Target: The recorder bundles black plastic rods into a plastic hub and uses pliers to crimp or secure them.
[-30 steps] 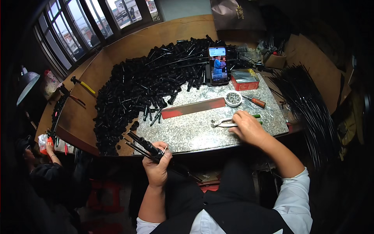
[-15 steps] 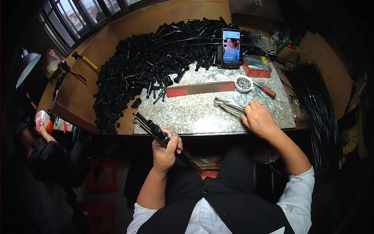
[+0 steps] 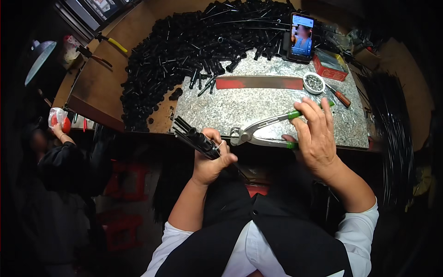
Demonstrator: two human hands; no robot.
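My left hand [image 3: 208, 165] is closed around a folded black umbrella frame [image 3: 197, 138], its thin ribs bunched beside a thicker tube and pointing up to the left. A pale loop of wire [image 3: 221, 144] shows at my left fingers. Green-handled pincers [image 3: 267, 123] lie in my right hand [image 3: 318, 138], with fingers over the upper handle and the thumb at the lower one. The handles are spread wide. Their jaws are close to the right of my left hand, over the bench's front edge; whether they touch the wire I cannot tell.
Black plastic parts [image 3: 166, 60] are heaped at the back left. On the speckled bench top [image 3: 198, 104] are a red-ended bar [image 3: 258, 83], a bowl [image 3: 314, 91] of small metal pieces, a screwdriver [image 3: 341, 98], a red box [image 3: 330, 73] and a phone [image 3: 302, 39]. Black rods [image 3: 392, 124] hang at right.
My right hand has brought the pincers left and toward me, to beside the frame, and their handles have spread apart. The head view has shifted, so the bench sits higher.
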